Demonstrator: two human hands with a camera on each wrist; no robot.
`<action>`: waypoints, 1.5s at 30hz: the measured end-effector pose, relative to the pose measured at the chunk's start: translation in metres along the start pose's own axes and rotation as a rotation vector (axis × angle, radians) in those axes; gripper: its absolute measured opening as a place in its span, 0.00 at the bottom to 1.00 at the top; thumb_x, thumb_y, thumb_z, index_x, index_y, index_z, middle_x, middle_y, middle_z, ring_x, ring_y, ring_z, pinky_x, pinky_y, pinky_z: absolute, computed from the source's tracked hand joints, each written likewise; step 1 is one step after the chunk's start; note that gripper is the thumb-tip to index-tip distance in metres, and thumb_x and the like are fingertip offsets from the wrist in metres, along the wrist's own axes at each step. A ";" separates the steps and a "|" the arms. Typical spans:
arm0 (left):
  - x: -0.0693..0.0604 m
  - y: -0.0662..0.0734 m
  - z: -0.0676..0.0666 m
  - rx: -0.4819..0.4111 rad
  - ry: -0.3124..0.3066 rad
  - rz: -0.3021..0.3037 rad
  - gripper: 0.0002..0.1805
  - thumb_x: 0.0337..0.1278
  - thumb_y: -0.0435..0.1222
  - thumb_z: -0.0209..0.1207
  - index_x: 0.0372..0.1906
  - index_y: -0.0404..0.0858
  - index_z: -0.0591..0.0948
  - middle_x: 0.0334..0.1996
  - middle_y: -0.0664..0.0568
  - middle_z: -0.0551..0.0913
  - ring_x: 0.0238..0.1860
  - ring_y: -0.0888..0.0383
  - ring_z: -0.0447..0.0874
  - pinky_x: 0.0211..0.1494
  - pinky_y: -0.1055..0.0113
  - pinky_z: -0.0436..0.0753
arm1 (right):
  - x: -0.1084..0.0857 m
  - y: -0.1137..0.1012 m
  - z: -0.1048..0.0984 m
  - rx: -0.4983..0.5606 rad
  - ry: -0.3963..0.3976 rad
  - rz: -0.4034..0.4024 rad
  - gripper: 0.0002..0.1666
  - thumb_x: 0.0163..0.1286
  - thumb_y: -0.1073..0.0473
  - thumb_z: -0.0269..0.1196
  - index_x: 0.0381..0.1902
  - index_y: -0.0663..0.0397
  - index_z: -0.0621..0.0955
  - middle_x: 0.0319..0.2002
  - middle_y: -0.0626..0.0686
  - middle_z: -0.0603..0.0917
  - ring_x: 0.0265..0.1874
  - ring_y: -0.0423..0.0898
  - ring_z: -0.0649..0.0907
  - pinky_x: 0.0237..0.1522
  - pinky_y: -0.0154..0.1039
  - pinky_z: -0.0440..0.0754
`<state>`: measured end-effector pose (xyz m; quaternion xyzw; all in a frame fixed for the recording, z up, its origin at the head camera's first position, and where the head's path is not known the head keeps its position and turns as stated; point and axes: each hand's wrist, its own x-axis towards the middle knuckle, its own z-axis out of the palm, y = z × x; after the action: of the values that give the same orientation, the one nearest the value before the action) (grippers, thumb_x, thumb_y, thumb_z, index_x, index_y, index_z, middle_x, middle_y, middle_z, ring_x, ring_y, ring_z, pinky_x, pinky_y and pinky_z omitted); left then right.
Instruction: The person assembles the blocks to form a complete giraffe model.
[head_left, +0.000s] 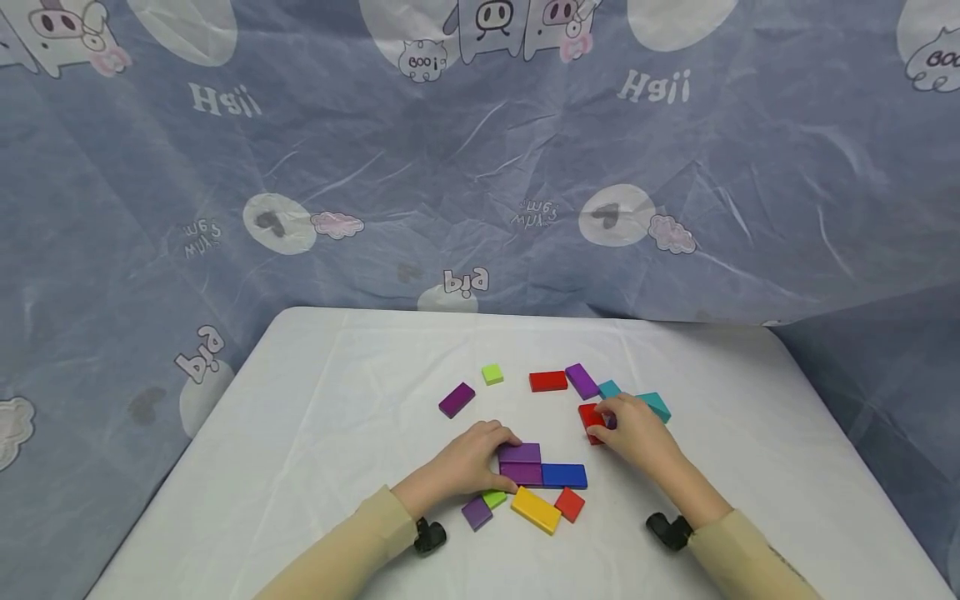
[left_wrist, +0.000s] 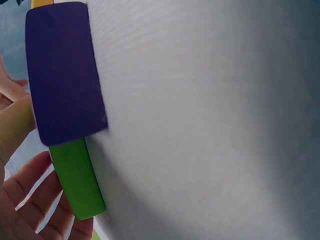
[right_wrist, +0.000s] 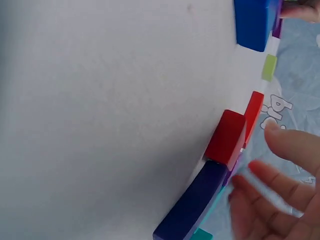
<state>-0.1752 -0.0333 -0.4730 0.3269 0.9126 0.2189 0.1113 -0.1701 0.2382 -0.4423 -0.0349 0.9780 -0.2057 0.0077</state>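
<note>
My left hand spans the left end of two adjoining purple blocks, fingers at the far side and thumb at the near side. A blue block lies against their right end. At the right, my right hand hovers by a red block, thumb and forefinger apart at its right side; contact is unclear. A dark blue-purple block adjoins the red block in the right wrist view, near my spread fingers. In the left wrist view, purple and green blocks partly hide the left hand.
Near the left hand lie yellow, small red, green and purple blocks. Farther back are purple, lime, red, another purple and teal blocks on the white table.
</note>
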 end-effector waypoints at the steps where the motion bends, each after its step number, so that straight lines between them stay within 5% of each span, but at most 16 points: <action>1: 0.000 0.000 0.000 -0.003 0.000 -0.002 0.32 0.47 0.52 0.73 0.59 0.48 0.78 0.50 0.60 0.79 0.52 0.64 0.73 0.61 0.70 0.77 | 0.002 0.001 0.001 -0.015 0.002 0.009 0.24 0.56 0.55 0.75 0.47 0.63 0.84 0.33 0.55 0.81 0.33 0.47 0.77 0.36 0.43 0.86; 6: -0.001 0.001 -0.002 -0.021 0.000 -0.007 0.32 0.46 0.51 0.73 0.58 0.48 0.79 0.49 0.59 0.80 0.51 0.63 0.73 0.59 0.70 0.78 | 0.009 0.001 0.010 -0.055 -0.006 0.035 0.31 0.54 0.51 0.76 0.51 0.64 0.82 0.31 0.55 0.78 0.33 0.49 0.76 0.33 0.41 0.83; 13: -0.001 0.001 -0.002 -0.026 -0.006 -0.011 0.31 0.47 0.51 0.73 0.58 0.48 0.78 0.49 0.60 0.80 0.51 0.63 0.73 0.59 0.71 0.77 | 0.010 -0.004 0.017 -0.070 -0.038 0.047 0.34 0.54 0.53 0.76 0.54 0.65 0.80 0.38 0.58 0.83 0.37 0.50 0.80 0.42 0.48 0.87; 18: 0.000 0.001 -0.002 -0.027 0.000 -0.001 0.32 0.47 0.51 0.73 0.58 0.47 0.79 0.49 0.59 0.80 0.51 0.62 0.73 0.59 0.70 0.78 | 0.008 -0.008 0.017 -0.069 -0.035 -0.017 0.28 0.53 0.56 0.76 0.50 0.64 0.83 0.38 0.57 0.84 0.38 0.49 0.80 0.43 0.48 0.87; 24: 0.000 0.002 -0.002 -0.029 -0.009 -0.008 0.32 0.47 0.51 0.73 0.58 0.47 0.78 0.49 0.59 0.80 0.52 0.62 0.73 0.60 0.70 0.78 | 0.004 -0.013 0.016 0.005 -0.120 -0.104 0.24 0.54 0.59 0.76 0.50 0.58 0.85 0.37 0.52 0.84 0.38 0.46 0.80 0.44 0.44 0.86; 45: 0.000 0.002 -0.002 -0.046 -0.018 -0.027 0.31 0.47 0.50 0.73 0.58 0.48 0.78 0.49 0.59 0.80 0.52 0.62 0.72 0.60 0.70 0.77 | -0.011 -0.015 0.019 0.110 -0.218 -0.228 0.17 0.64 0.61 0.68 0.52 0.54 0.86 0.41 0.46 0.85 0.44 0.44 0.82 0.49 0.43 0.85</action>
<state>-0.1751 -0.0325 -0.4707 0.3138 0.9106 0.2354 0.1300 -0.1577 0.2176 -0.4542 -0.1672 0.9483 -0.2535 0.0925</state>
